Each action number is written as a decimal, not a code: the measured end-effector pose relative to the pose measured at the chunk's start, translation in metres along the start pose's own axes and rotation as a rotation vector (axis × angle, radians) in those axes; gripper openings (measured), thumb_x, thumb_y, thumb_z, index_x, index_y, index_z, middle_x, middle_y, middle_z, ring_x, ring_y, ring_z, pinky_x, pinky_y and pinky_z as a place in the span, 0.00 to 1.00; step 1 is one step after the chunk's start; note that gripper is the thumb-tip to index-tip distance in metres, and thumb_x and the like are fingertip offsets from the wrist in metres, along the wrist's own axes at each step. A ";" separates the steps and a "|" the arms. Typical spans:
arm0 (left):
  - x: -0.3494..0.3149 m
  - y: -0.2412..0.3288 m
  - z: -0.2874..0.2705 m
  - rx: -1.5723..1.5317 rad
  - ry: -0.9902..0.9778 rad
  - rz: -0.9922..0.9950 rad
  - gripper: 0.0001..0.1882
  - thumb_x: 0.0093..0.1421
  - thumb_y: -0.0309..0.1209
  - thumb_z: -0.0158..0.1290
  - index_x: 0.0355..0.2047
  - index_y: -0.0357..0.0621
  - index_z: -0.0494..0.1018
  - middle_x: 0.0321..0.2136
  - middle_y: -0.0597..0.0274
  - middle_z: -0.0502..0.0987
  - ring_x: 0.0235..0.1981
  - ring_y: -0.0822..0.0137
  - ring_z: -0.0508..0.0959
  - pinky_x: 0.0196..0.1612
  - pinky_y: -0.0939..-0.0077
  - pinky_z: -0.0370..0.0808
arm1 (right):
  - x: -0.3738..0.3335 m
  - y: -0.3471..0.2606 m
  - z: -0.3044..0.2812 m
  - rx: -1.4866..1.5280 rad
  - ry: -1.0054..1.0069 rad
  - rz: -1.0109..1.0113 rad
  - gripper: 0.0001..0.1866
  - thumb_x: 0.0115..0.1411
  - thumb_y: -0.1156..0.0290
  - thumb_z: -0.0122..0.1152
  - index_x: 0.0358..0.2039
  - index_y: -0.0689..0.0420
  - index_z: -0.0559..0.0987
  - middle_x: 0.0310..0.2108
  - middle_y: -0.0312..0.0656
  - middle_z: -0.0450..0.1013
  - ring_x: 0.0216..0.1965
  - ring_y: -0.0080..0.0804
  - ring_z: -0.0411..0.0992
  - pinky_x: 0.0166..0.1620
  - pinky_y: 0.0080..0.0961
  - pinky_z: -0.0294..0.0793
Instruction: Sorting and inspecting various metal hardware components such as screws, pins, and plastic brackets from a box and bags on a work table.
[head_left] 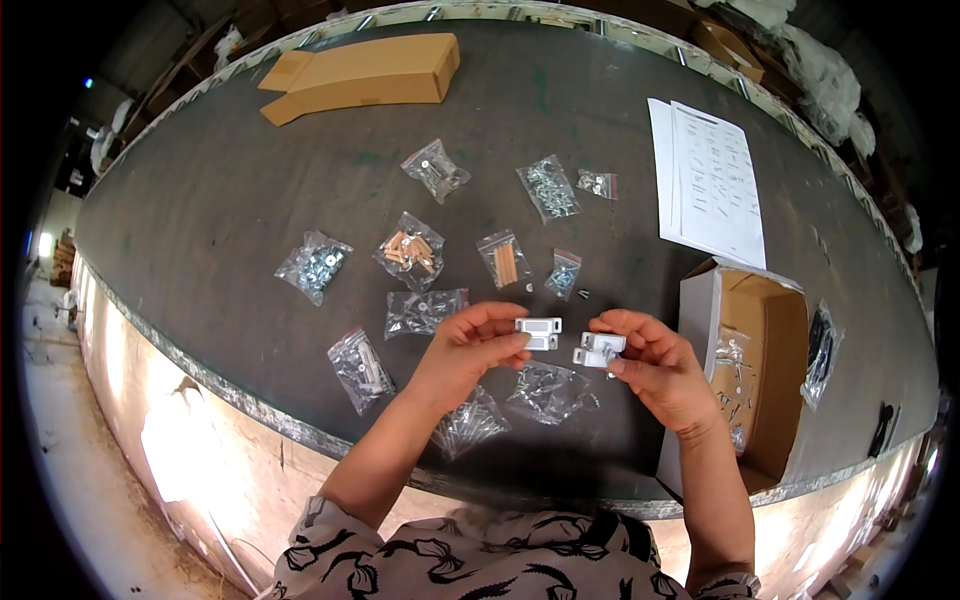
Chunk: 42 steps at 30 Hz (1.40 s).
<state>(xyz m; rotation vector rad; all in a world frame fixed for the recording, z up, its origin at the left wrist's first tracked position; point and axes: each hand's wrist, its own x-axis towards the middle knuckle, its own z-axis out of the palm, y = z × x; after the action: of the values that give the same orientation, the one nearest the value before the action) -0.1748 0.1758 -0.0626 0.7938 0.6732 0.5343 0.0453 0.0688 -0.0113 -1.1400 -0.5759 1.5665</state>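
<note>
Over the near middle of the dark table, my left hand (pixel 462 352) pinches a pair of small white plastic cabinet catches (pixel 543 326), one lying against the other. My right hand (pixel 662 374), a short gap away, grips more white cabinet catches (pixel 601 343) between thumb and fingers; their exact number is hard to tell. Below the hands lies a crumpled clear bag (pixel 552 394). Beside my left wrist are a bag of long screws (pixel 470 424), partly covered by the arm, and a bag of hardware (pixel 420 312).
Farther off lie bags of wooden dowels (pixel 408 249), wooden sticks (pixel 504 262), screws (pixel 549 188) and metal fittings (pixel 318 266). An open cardboard box (pixel 778 375) with small hardware stands at right, beyond it a black bagged item (pixel 822 355). Printed sheets (pixel 712 190) and folded cardboard (pixel 370 72) lie at the back.
</note>
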 end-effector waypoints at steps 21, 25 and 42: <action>0.014 -0.024 0.000 0.464 0.259 0.014 0.15 0.55 0.22 0.55 0.44 0.34 0.69 0.28 0.61 0.74 0.27 0.74 0.76 0.27 0.83 0.75 | 0.008 0.014 -0.017 -0.053 0.034 0.012 0.27 0.46 0.92 0.47 0.49 0.62 0.70 0.45 0.40 0.70 0.46 0.25 0.69 0.48 0.19 0.67; 0.012 -0.027 0.004 0.627 0.330 0.113 0.16 0.55 0.22 0.55 0.45 0.33 0.70 0.29 0.60 0.72 0.27 0.74 0.75 0.25 0.83 0.76 | 0.007 0.012 -0.015 0.007 0.047 -0.002 0.26 0.46 0.91 0.47 0.48 0.61 0.72 0.42 0.38 0.72 0.43 0.21 0.69 0.44 0.15 0.65; 0.012 -0.027 -0.004 0.383 0.271 0.116 0.17 0.53 0.19 0.55 0.45 0.31 0.70 0.32 0.61 0.74 0.30 0.73 0.76 0.33 0.83 0.76 | 0.012 0.015 -0.014 0.218 0.116 0.079 0.17 0.48 0.87 0.47 0.41 0.63 0.74 0.37 0.39 0.71 0.35 0.22 0.68 0.36 0.18 0.67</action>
<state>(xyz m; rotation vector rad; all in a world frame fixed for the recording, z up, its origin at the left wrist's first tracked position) -0.1645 0.1697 -0.0906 1.1359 1.0018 0.6342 0.0511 0.0724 -0.0338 -1.0895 -0.2784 1.5764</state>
